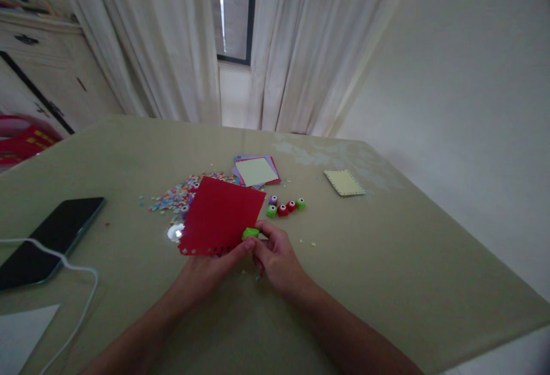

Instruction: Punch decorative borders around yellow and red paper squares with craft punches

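Note:
My left hand (pixel 210 266) holds a square of red paper (pixel 223 212) from below, its thumb near the paper's lower right corner. A row of small punched holes runs along the paper's near edge. My right hand (pixel 277 255) is closed round a small green craft punch (pixel 250 233), which sits at that lower right corner. The fingers hide most of the punch's underside. Beyond my right hand stand several more small punches, red ones (pixel 282 210), green ones (pixel 301 204) and a purple one (pixel 273 200).
Coloured paper confetti (pixel 176 194) lies piled behind the red paper. A stack of paper squares (pixel 256 172) lies further back, and a pale yellow square (pixel 345 182) with punched edges lies right. At left are a phone (pixel 55 237), a white cable (pixel 81 267) and white paper (pixel 23 335).

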`<act>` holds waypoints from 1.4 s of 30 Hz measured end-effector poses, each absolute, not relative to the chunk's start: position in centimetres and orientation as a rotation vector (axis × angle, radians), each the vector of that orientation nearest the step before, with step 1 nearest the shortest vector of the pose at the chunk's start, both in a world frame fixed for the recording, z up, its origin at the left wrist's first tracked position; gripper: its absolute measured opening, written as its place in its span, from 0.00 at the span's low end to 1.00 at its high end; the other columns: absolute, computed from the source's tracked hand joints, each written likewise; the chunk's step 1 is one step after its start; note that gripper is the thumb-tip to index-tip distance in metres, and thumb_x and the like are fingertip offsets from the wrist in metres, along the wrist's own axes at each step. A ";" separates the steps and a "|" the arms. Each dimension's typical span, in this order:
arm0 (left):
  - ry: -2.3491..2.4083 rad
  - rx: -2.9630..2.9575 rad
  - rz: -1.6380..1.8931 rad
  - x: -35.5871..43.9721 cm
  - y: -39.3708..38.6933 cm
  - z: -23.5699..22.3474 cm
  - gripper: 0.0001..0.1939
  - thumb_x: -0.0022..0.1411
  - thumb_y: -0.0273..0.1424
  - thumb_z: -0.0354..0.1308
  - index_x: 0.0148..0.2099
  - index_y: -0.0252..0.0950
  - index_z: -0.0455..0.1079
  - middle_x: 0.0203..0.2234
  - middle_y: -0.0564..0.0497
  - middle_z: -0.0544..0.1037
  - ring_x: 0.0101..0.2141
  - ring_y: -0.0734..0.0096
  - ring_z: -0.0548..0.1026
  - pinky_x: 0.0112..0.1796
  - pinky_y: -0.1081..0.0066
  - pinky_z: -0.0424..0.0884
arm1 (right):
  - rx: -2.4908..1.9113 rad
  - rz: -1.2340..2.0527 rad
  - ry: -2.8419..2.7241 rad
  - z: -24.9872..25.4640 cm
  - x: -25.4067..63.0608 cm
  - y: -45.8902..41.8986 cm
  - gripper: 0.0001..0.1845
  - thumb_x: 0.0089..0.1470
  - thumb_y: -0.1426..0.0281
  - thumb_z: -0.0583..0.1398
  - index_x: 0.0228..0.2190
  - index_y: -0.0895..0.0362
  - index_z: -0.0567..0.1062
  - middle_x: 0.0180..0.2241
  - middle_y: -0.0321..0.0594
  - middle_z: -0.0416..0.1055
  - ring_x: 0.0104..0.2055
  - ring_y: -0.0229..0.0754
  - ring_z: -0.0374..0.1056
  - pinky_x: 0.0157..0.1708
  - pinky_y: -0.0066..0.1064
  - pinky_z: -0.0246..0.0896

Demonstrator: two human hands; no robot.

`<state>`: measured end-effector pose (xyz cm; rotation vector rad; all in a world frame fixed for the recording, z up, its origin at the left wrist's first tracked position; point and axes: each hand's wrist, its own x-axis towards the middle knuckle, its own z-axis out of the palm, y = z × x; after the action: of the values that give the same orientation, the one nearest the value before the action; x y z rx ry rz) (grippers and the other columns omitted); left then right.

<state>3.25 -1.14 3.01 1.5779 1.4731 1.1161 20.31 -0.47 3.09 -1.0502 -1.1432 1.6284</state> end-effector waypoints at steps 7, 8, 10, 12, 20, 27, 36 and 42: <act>1.433 1.681 1.024 3.0 -1.2 2.9 0.20 0.60 0.56 0.63 0.44 0.50 0.85 0.40 0.45 0.88 0.50 0.41 0.82 0.62 0.44 0.68 | -1.062 1.613 -1.160 3.2 20.2 -0.5 0.29 0.52 0.50 0.71 0.46 0.57 0.74 0.16 0.22 0.59 0.17 0.34 0.51 0.17 0.26 0.45; 1.429 1.671 1.033 3.0 -1.2 3.0 0.20 0.61 0.55 0.63 0.45 0.49 0.85 0.42 0.44 0.88 0.50 0.41 0.82 0.61 0.45 0.69 | -1.065 1.613 -1.159 3.1 20.2 -0.5 0.29 0.52 0.50 0.71 0.46 0.57 0.74 0.16 0.22 0.59 0.17 0.34 0.50 0.17 0.26 0.44; 1.416 1.647 1.053 3.0 -1.2 3.1 0.21 0.61 0.54 0.64 0.47 0.48 0.84 0.46 0.44 0.87 0.51 0.43 0.82 0.60 0.47 0.71 | -1.079 1.610 -1.143 3.0 20.1 -0.5 0.30 0.51 0.50 0.71 0.47 0.57 0.74 0.16 0.21 0.58 0.16 0.34 0.50 0.17 0.26 0.44; 1.384 1.606 1.056 3.0 -1.1 3.3 0.20 0.62 0.53 0.65 0.48 0.47 0.84 0.47 0.45 0.87 0.51 0.45 0.81 0.58 0.51 0.72 | -1.089 1.597 -1.113 2.9 20.0 -0.5 0.31 0.51 0.50 0.72 0.47 0.56 0.74 0.16 0.22 0.60 0.16 0.34 0.51 0.17 0.26 0.46; 1.414 1.187 1.163 3.6 -1.2 2.8 0.31 0.63 0.63 0.58 0.35 0.39 0.81 0.29 0.45 0.86 0.33 0.55 0.83 0.41 0.60 0.78 | -0.968 1.566 -1.004 4.0 20.4 0.0 0.26 0.44 0.53 0.77 0.40 0.55 0.80 0.33 0.35 0.78 0.30 0.37 0.68 0.32 0.28 0.63; 1.269 0.877 1.308 3.7 -0.8 3.4 0.32 0.58 0.62 0.66 0.39 0.34 0.82 0.34 0.43 0.87 0.29 0.61 0.82 0.38 0.61 0.81 | -1.048 1.416 -0.973 3.7 21.3 0.9 0.25 0.49 0.56 0.74 0.45 0.54 0.78 0.34 0.36 0.77 0.33 0.39 0.70 0.34 0.30 0.66; 1.281 0.888 1.377 3.4 -0.7 3.2 0.26 0.64 0.56 0.65 0.40 0.35 0.81 0.34 0.45 0.87 0.31 0.63 0.82 0.38 0.65 0.80 | -1.326 0.848 -1.729 3.0 22.4 1.5 0.14 0.56 0.68 0.67 0.45 0.57 0.81 0.36 0.41 0.76 0.33 0.42 0.68 0.38 0.35 0.66; 1.320 0.884 1.555 2.7 0.3 4.9 0.25 0.62 0.57 0.65 0.38 0.37 0.78 0.32 0.47 0.87 0.27 0.65 0.81 0.34 0.65 0.81 | -1.348 0.633 -1.926 2.6 22.5 1.8 0.15 0.62 0.71 0.63 0.49 0.60 0.83 0.47 0.48 0.75 0.39 0.44 0.72 0.47 0.38 0.70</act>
<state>2.71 0.33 4.86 0.8844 1.3201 1.5548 22.51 1.78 2.59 -1.3477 -1.9264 0.6325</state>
